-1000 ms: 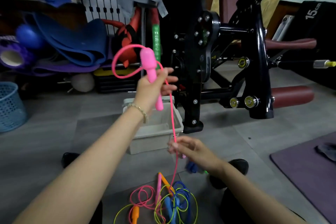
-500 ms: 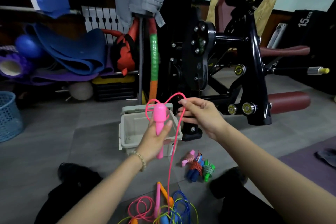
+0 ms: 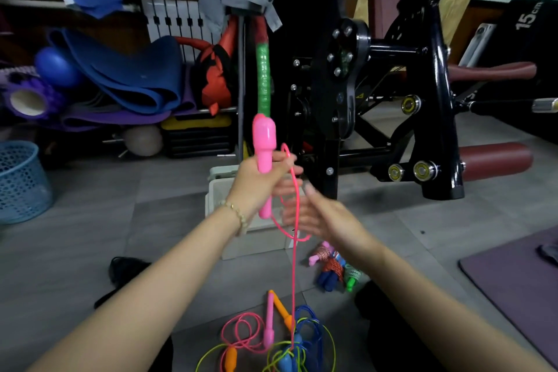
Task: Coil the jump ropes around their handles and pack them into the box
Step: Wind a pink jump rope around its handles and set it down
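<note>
My left hand (image 3: 256,181) grips a pink jump-rope handle (image 3: 264,136) upright above the light grey box (image 3: 216,199). Its pink rope (image 3: 293,281) loops beside the handle and hangs down to a tangle of pink, blue and yellow-green ropes (image 3: 271,341) on the floor near me. My right hand (image 3: 320,217) is motion-blurred just right of the handle, its fingers against the rope; whether it pinches the rope is unclear. Coiled rope bundles (image 3: 332,266) lie on the floor right of the box.
A black exercise machine (image 3: 347,93) stands right behind the box. A blue mesh basket (image 3: 21,184) sits at far left, rolled mats (image 3: 120,75) and a ball at the back left, a purple mat (image 3: 519,284) on the right floor.
My left hand rose again with the pink handle. My right hand dropped from above the handle to beside and below it, carrying the rope round; a loop now hangs by the handle.
</note>
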{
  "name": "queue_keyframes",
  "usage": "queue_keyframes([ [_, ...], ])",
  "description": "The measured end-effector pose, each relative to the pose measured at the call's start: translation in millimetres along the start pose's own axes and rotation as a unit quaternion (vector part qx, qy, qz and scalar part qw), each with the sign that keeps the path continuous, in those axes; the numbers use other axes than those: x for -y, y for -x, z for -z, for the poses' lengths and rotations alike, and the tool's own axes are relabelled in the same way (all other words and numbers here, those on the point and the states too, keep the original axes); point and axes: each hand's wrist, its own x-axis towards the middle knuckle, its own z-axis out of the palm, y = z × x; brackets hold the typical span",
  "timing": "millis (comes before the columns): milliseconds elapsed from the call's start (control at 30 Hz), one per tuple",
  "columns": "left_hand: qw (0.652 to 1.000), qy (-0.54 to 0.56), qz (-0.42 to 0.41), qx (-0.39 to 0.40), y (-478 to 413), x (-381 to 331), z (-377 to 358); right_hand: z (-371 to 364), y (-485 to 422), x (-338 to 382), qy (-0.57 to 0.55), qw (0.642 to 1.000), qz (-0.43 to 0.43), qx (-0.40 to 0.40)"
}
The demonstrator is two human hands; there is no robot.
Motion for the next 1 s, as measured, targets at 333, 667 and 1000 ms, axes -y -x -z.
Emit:
queue_keyframes([
  [333,0.999,-0.023,0.022,-0.001,-17.1,-1.2,12.5,17.1,5.6,5.6,0.066,0.99,0.102,-0.066],
  [667,0.98,-0.125,0.076,0.135,9.5,20.6,0.5,7.7,-14.4,69.2,0.053,0.982,0.123,-0.135],
  [1000,0.999,-0.036,0.01,0.018,-22.1,-28.0,2.3,-5.5,20.6,-4.0,0.096,0.993,0.039,0.051],
])
